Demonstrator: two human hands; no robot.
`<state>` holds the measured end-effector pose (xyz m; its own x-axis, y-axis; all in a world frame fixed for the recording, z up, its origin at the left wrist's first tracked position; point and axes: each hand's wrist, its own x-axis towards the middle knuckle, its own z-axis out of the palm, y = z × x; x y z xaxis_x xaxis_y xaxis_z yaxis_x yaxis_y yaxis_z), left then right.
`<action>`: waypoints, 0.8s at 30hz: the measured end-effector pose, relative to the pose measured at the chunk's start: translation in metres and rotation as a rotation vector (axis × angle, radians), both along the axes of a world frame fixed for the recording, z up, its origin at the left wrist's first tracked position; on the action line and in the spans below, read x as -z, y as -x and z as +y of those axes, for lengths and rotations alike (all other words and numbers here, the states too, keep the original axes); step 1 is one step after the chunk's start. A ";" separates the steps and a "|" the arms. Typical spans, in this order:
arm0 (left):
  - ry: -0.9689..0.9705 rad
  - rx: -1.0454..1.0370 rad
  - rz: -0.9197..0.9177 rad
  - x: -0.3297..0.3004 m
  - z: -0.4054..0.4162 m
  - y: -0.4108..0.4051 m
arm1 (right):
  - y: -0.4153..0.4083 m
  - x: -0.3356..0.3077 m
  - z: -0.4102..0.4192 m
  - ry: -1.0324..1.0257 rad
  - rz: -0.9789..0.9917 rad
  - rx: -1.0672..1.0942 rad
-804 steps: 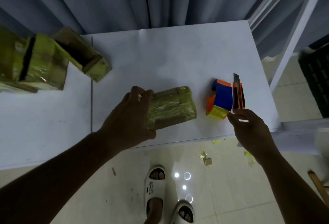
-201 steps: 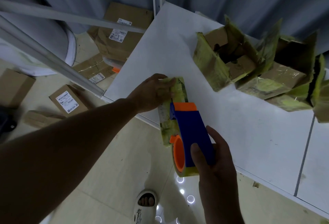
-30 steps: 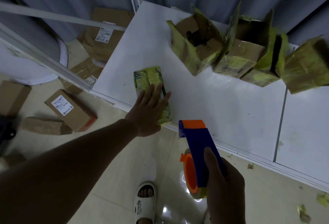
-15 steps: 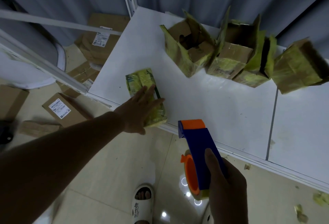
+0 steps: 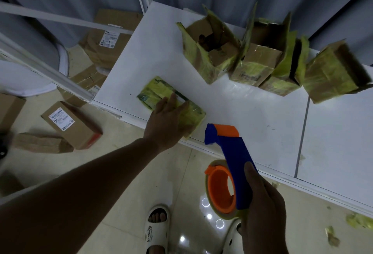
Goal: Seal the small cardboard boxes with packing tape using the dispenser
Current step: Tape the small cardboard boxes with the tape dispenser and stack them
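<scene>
A small flat cardboard box (image 5: pixel 159 92), wrapped in yellowish tape, lies on the white table (image 5: pixel 242 116) near its front left corner. My left hand (image 5: pixel 166 120) rests on the box's near end with the fingers stretched out flat. My right hand (image 5: pixel 260 211) grips the blue and orange tape dispenser (image 5: pixel 228 165), with a roll of yellowish tape on it, in the air in front of the table edge. The dispenser's orange mouth points toward the box and stays just short of it.
Several open, tape-covered cardboard boxes (image 5: pixel 260 58) stand in a row at the back of the table. Brown parcels with labels (image 5: pixel 70 124) lie on the tiled floor at the left. A metal frame bar (image 5: pixel 46 70) crosses the left side. Tape scraps lie on the floor at the right.
The box has turned a little clockwise under my left hand, which has slid toward its near end. The dispenser has stayed in my right hand in front of the table edge.
</scene>
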<state>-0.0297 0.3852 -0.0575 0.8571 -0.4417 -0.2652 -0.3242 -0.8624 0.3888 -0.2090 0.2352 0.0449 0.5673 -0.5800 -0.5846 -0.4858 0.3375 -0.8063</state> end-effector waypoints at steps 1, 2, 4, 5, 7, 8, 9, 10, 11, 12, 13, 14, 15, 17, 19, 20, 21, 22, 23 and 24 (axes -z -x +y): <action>0.080 -0.012 -0.008 -0.003 -0.001 0.000 | -0.001 -0.001 -0.001 -0.015 -0.009 0.020; 0.168 -0.033 -0.033 -0.007 -0.001 0.001 | -0.001 -0.003 -0.003 -0.024 -0.018 0.031; 0.294 -0.085 -0.082 -0.019 0.000 0.005 | -0.002 -0.005 -0.004 -0.038 -0.034 0.049; 0.356 -0.091 -0.069 -0.026 0.002 0.008 | -0.002 -0.005 -0.004 -0.043 -0.039 0.056; 0.485 -0.056 0.090 -0.041 0.003 0.017 | -0.002 -0.006 -0.004 -0.052 -0.047 0.054; 0.531 -0.023 0.210 -0.048 0.002 0.021 | -0.002 -0.006 -0.004 -0.054 -0.052 0.053; 0.572 0.005 0.334 -0.054 0.001 0.026 | -0.002 -0.006 -0.003 -0.055 -0.056 0.051; 0.618 0.017 0.458 -0.060 0.000 0.030 | -0.002 -0.005 -0.002 -0.056 -0.060 0.048; 0.659 0.012 0.570 -0.065 -0.001 0.035 | -0.002 -0.005 -0.001 -0.060 -0.066 0.048; 0.674 -0.004 0.652 -0.069 -0.004 0.039 | -0.002 -0.004 0.000 -0.064 -0.072 0.047; 0.662 -0.027 0.702 -0.071 -0.006 0.042 | -0.002 -0.003 0.001 -0.068 -0.077 0.044; 0.635 -0.054 0.737 -0.073 -0.009 0.045 | -0.002 -0.002 0.003 -0.069 -0.082 0.036; 0.616 -0.084 0.778 -0.074 -0.012 0.048 | -0.003 -0.002 0.005 -0.067 -0.086 0.027; 0.615 -0.146 0.886 -0.076 -0.016 0.050 | -0.003 -0.001 0.008 -0.063 -0.098 0.003; 0.636 -0.205 0.974 -0.077 -0.017 0.051 | -0.003 0.000 0.012 -0.069 -0.110 -0.013; 0.652 -0.246 1.010 -0.077 -0.017 0.052 | -0.003 0.002 0.013 -0.067 -0.116 -0.028; 0.673 -0.299 1.041 -0.077 -0.017 0.053 | -0.003 0.003 0.015 -0.062 -0.118 -0.041; 0.697 -0.355 1.067 -0.076 -0.017 0.055 | -0.003 0.004 0.017 -0.055 -0.122 -0.052; 0.717 -0.406 1.081 -0.076 -0.016 0.055 | -0.003 0.004 0.020 -0.050 -0.127 -0.057; 0.727 -0.447 1.087 -0.075 -0.016 0.056 | -0.004 0.005 0.021 -0.042 -0.134 -0.061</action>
<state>-0.0859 0.3689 0.0179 0.4738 -0.5125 -0.7161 0.6767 -0.3085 0.6685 -0.2054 0.2563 0.0401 0.6750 -0.5187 -0.5246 -0.3958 0.3455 -0.8509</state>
